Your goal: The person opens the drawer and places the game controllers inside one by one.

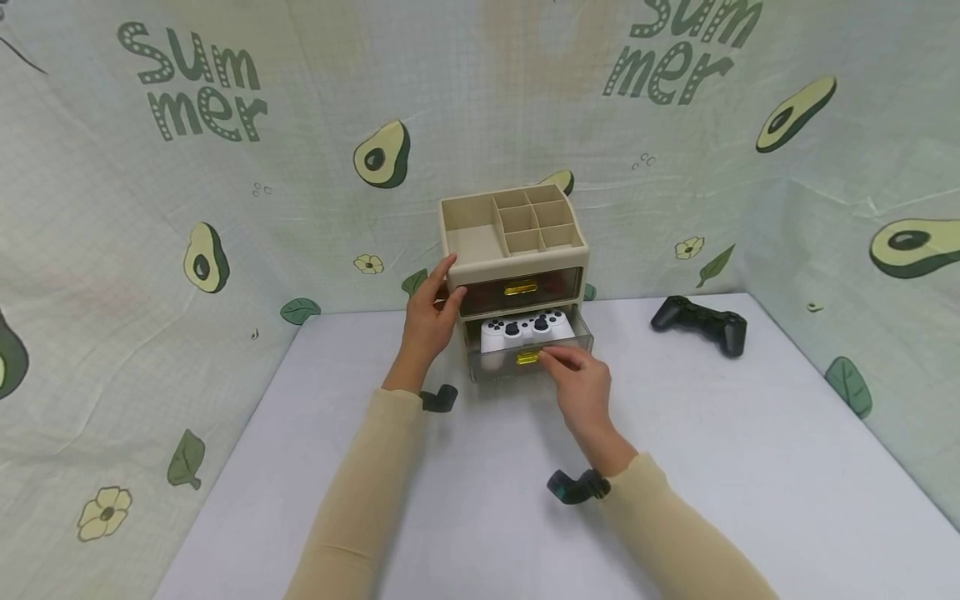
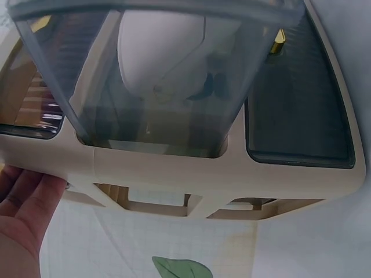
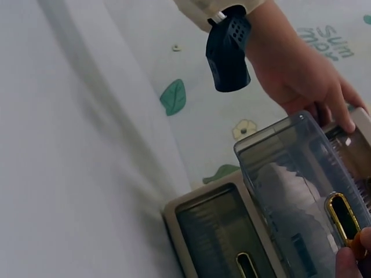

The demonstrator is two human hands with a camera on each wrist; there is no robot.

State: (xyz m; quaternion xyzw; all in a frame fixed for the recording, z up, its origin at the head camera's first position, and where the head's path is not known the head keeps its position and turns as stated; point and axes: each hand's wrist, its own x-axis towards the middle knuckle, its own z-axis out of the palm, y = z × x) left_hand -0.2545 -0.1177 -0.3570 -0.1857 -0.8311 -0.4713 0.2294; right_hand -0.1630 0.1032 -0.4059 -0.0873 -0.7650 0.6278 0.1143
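A beige desktop drawer organizer [image 1: 517,259] with smoked clear drawer fronts stands at the table's far side. Its middle drawer [image 1: 491,366] is pulled out, and a white game controller [image 1: 527,332] lies inside. My right hand [image 1: 583,390] pinches the gold drawer handle [image 1: 527,357]. At the organizer's left front corner, my left hand [image 1: 427,323] holds the frame, thumb on the front beside the top drawer [image 1: 483,297] and fingers along the side. The top drawer and the bottom drawer [image 3: 223,223] stand closed.
A black game controller [image 1: 700,324] lies on the white table [image 1: 480,500], right of the organizer. The organizer's top has several compartments, with nothing seen in them. A printed cloth [image 1: 300,167] hangs behind and along both sides. Both wrists wear dark camera mounts.
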